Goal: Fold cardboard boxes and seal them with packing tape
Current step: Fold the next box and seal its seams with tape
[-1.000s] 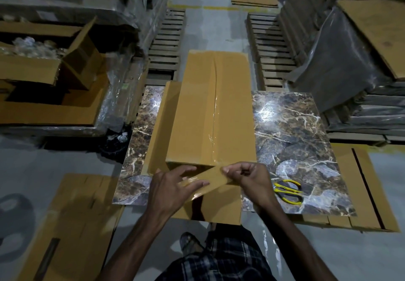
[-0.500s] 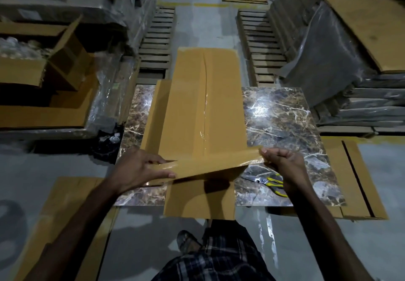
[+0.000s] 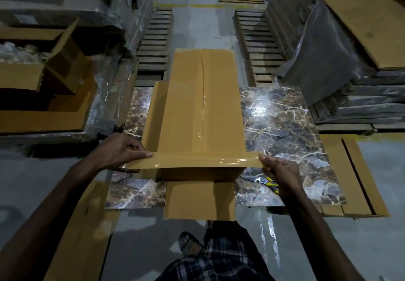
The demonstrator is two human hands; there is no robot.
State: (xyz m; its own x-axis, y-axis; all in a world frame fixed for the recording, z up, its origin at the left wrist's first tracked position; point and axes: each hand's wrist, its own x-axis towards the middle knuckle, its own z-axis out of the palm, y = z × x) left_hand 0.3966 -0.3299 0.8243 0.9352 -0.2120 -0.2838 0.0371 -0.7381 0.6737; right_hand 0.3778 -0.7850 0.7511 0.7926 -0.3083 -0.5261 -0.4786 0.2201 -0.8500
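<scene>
A long brown cardboard box (image 3: 197, 105) lies lengthwise on a marbled table top (image 3: 285, 127), with a glossy tape seam running down its middle. A strip of brown packing tape (image 3: 192, 160) is stretched sideways across the box's near end, level with its top edge. My left hand (image 3: 120, 151) pinches the strip's left end, just left of the box. My right hand (image 3: 278, 169) pinches the right end, past the box's right corner. A loose flap (image 3: 199, 199) hangs over the table's front edge.
Yellow-handled scissors (image 3: 263, 181) lie on the table under my right wrist. Flat cardboard sheets (image 3: 355, 177) lie at the table's right and on the floor at lower left (image 3: 74, 232). An open carton (image 3: 43, 66) stands at left, wooden pallets (image 3: 153, 39) behind, wrapped stacks (image 3: 350, 61) at right.
My hands have moved apart, pulling the tape strip out to full width. It went from slanted to level across the box's near end.
</scene>
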